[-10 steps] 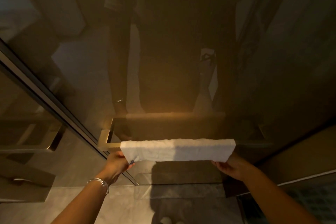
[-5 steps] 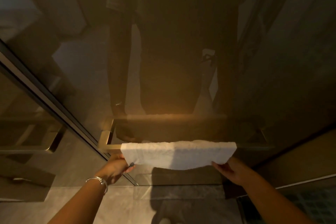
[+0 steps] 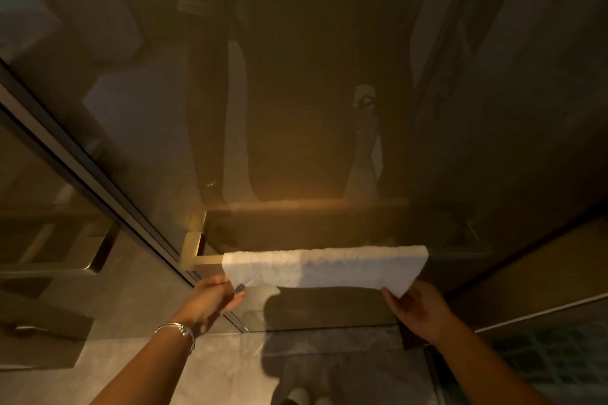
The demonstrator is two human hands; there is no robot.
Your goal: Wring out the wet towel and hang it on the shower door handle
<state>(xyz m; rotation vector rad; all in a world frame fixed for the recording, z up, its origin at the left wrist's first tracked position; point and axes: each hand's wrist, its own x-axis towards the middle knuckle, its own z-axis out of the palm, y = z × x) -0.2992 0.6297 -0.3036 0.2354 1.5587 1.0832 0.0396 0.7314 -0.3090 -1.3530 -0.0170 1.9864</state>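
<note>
A white towel (image 3: 324, 268) hangs folded over the brass shower door handle (image 3: 200, 259), a horizontal bar on the glass door. Most of the bar is hidden under the cloth; only its left end and bracket show. My left hand (image 3: 215, 297) pinches the towel's lower left corner. My right hand (image 3: 419, 307) holds the lower right corner, which is pulled down and toward me. The towel's front flap hangs short, with its bottom edge slanting lower on the right.
The dark glass shower door (image 3: 312, 108) fills the view and reflects a standing person. A metal door frame (image 3: 85, 171) runs diagonally at the left. Grey tiled floor (image 3: 204, 368) lies below, with a dark patterned mat (image 3: 539, 355) at the lower right.
The towel's front flap has been drawn further down over the bar, more on the right side. Both hands stayed on its lower corners and dropped slightly.
</note>
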